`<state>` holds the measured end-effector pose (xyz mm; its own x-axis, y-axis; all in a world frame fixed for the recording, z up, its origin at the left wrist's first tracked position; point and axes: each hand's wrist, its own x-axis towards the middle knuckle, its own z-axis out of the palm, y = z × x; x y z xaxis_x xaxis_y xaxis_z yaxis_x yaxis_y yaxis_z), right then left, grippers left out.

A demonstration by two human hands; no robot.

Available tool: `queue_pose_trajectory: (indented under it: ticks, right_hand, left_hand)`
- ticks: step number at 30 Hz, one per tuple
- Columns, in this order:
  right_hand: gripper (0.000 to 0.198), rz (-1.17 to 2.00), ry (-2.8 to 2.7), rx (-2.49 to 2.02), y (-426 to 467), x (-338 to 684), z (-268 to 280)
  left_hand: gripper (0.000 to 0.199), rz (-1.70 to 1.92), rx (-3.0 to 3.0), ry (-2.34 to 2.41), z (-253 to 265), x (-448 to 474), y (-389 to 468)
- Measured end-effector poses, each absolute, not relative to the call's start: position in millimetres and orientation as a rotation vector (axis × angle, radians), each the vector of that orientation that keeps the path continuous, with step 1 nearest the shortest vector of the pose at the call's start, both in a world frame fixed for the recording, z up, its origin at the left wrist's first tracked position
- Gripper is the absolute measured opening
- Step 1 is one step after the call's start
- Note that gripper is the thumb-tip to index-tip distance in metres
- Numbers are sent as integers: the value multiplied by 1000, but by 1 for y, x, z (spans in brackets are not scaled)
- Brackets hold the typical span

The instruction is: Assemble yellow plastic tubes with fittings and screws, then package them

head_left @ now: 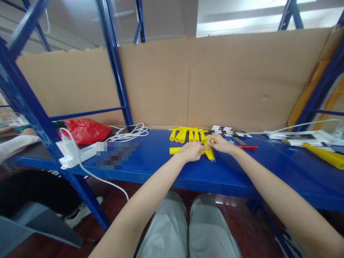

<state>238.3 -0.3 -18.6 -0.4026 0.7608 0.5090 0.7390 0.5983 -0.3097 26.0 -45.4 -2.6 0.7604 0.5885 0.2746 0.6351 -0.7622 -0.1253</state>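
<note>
My left hand [192,151] is closed around the handle of a yellow tool [209,154], palm down, with the butt of the handle projecting to the left of my fist. My right hand [219,143] is at the far end of the tool's flared head, with thumb and fingertips drawn close together; I cannot tell whether a small part is pinched between them (the fingers cover that point). The yellow tool lies low over the front half of the blue bench [158,166], its head to the right and a thin metal edge [214,155] along its outer side.

Directly behind my hands, a row of yellow tools [182,136] stands side by side, handles toward me. Just right of my right hand are small shiny parts [231,142] and a red-handled tool [248,147]. A stack of black-and-white pieces [221,130] sits behind these, near the cardboard panel [158,79].

At the far right, another yellow piece [325,154] lies near the bench edge. To the left, a coiled white cable [134,132] rests beside a red plastic bag [86,131], with a white power strip [86,153] in front.
</note>
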Motion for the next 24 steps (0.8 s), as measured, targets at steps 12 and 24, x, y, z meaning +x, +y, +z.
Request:
queue_pose_trajectory:
  ticks: [12, 24]
  right_hand:
    - [14, -205, -2316, -1261, -16, 228, -13]
    - [11, -19, -2137, -1235, -1, 235, -23]
  left_hand:
    - [42, -308, -2742, -932, -1, 26, -48]
    - [42, -321, -2723, -903, -2, 26, -48]
